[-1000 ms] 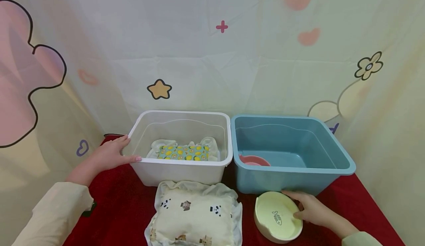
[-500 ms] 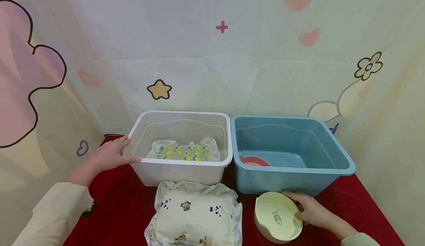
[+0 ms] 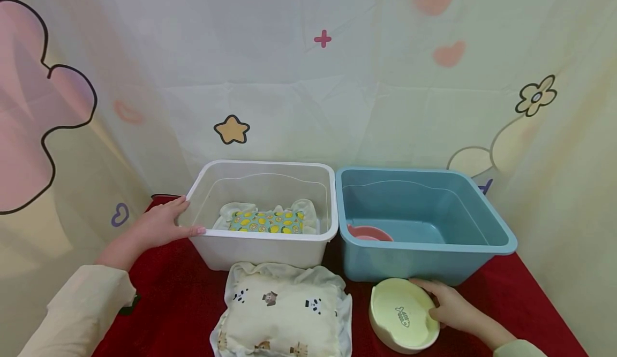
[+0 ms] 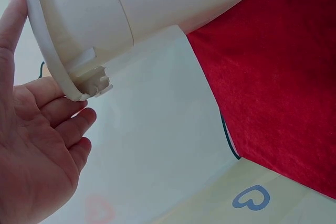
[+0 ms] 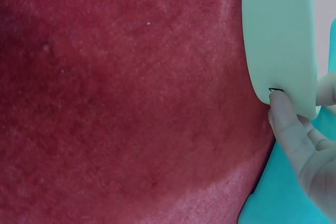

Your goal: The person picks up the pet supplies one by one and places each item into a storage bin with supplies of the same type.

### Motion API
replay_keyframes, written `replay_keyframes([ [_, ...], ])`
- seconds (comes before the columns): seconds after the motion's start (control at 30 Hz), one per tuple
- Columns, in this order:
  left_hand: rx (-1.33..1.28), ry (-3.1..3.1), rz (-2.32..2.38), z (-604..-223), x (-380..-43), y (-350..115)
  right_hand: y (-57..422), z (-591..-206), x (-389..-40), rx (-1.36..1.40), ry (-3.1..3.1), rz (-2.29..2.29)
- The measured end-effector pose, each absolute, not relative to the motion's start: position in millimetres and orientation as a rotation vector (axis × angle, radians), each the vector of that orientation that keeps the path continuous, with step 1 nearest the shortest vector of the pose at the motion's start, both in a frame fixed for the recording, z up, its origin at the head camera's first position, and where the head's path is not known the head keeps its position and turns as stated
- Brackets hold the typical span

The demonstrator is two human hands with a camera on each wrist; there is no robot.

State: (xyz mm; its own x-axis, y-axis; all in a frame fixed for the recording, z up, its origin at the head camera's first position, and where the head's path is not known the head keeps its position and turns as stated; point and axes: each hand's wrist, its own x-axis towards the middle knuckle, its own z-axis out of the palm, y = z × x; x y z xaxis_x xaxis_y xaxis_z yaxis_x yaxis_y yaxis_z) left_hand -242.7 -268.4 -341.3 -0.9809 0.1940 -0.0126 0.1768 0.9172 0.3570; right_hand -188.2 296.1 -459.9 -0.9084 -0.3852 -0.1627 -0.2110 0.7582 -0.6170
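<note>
My left hand (image 3: 167, 223) rests on the left front corner of a white plastic bin (image 3: 270, 250), fingers at its side rim and thumb on the front rim. A small lemon-print pillow (image 3: 267, 221) with a ruffled edge lies inside that bin. At the right, my right hand (image 3: 450, 304) pinches the edge of a round pale yellow bowl (image 3: 402, 314) with a fishbone mark, thumb on the inside and fingers outside. In the right wrist view, the bowl's side (image 5: 281, 35) shows, with a fingertip against it.
A blue bin (image 3: 409, 263) stands right beside the white one, with a pink bowl (image 3: 370, 233) partly visible inside. In front lies a ruffled cream pillow (image 3: 284, 314) with animal prints. Red cloth (image 3: 168, 293) covers the table; a printed curtain (image 3: 289, 105) hangs behind.
</note>
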Motion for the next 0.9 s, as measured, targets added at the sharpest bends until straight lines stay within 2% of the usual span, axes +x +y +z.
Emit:
replay_keyframes([
  [0.53,0.29,3.032,0.565,-343,-244,-269,290,-463,-183,-0.412,2.807,-0.869],
  [0.9,0.297,3.035,0.546,-341,-244,-269,285,-460,-181,-0.25,2.799,-0.91],
])
